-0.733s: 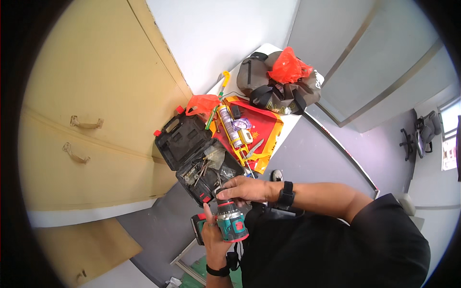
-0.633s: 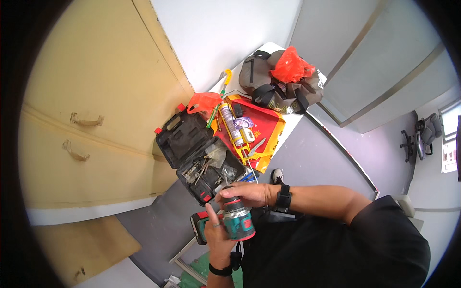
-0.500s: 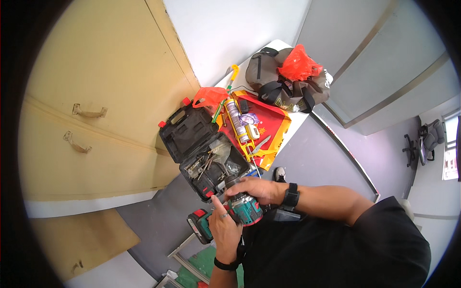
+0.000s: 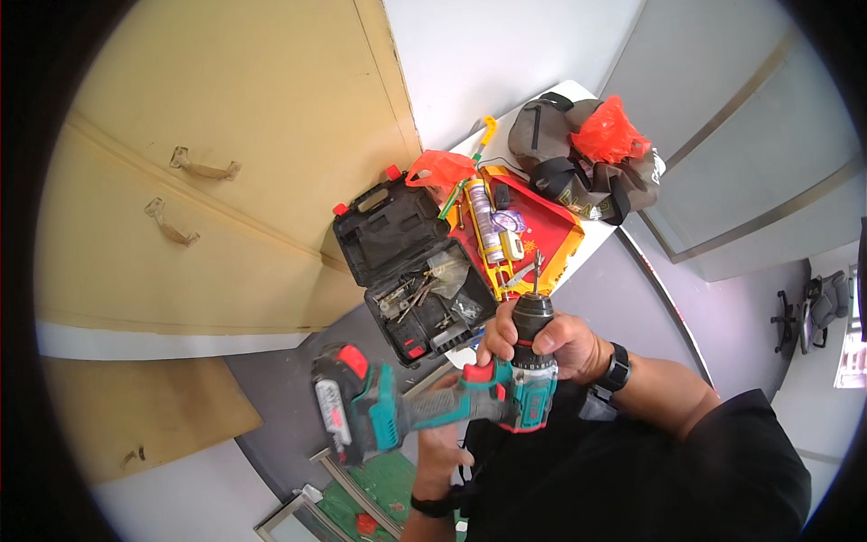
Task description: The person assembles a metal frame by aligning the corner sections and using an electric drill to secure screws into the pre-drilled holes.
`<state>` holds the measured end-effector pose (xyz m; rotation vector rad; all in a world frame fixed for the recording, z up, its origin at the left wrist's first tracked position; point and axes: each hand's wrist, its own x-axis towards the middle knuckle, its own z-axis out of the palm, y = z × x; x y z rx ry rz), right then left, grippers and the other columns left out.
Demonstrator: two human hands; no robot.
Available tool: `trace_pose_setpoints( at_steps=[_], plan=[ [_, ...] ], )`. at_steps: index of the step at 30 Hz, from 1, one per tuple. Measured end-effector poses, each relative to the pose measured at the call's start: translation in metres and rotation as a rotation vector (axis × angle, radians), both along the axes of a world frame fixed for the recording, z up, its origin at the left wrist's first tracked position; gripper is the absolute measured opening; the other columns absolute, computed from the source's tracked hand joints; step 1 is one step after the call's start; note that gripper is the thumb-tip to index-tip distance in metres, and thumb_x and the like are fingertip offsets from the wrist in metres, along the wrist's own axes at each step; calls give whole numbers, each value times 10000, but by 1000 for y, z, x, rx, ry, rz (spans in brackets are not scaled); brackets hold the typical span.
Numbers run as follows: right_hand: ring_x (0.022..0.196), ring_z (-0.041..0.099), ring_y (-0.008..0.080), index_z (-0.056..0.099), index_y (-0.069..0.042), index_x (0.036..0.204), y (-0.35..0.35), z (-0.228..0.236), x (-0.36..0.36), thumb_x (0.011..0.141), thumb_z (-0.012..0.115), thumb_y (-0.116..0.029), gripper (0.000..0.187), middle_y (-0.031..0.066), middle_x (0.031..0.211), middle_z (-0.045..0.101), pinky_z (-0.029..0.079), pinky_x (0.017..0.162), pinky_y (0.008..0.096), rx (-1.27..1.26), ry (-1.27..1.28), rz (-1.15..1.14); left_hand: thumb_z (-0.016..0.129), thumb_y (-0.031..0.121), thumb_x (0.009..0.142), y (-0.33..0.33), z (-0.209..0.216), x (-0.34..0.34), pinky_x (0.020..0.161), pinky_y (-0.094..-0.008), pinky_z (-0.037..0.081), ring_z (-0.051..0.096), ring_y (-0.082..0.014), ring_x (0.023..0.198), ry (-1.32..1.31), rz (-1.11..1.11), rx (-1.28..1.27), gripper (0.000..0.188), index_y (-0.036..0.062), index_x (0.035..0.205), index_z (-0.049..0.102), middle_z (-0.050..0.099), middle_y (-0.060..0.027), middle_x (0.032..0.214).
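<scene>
Teal-and-black drill in front of torso, bit pointing away, handle running left. Right hand wrapped round chuck; left hand near handle, fingers mostly hidden, hold unclear.

Gripping the front end of the drill with the right hand, with curled fingers at its left side and the thumb against its right. Stretching the right forearm in from right of the drill. Holding the left hand just below the drill's handle, partly hidden, with the left forearm lower down.
</scene>
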<state>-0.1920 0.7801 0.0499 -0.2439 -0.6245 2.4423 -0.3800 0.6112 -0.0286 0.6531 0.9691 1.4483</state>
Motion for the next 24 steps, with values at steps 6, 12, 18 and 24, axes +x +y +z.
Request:
trace_pose_setpoints(
  at_steps=[6,12,18,24],
  plan=[
    [1067,583,313,566,-33,905,-19,14,-22,715,684,-245,308,105,891,594,416,1002,440,-142,275,92,807,394,755,61,113,24,1102,-512,316,470,-269,1261,-238,95,550,707,181,1329,455,500,-37,1228],
    [1112,578,323,547,-46,961,-26,17,-16,790,669,-123,224,116,916,632,406,1019,442,-193,207,161,670,2,751,29,126,13,1100,-470,263,619,-168,743,-131,-17,550,713,189,1385,402,451,-68,1221],
    [1108,601,323,554,-22,870,-22,3,-9,757,631,-94,154,103,827,639,454,967,421,-229,-224,131,591,-37,786,51,127,14,965,-443,424,603,-175,783,395,-172,623,515,52,1263,419,604,-99,929],
    [873,637,221,590,2,810,-16,-39,-7,763,590,-67,83,98,834,651,499,848,325,-320,-376,134,608,-90,721,56,120,36,781,-279,482,574,-147,726,569,-309,144,230,51,886,531,555,-91,922]
  ],
)
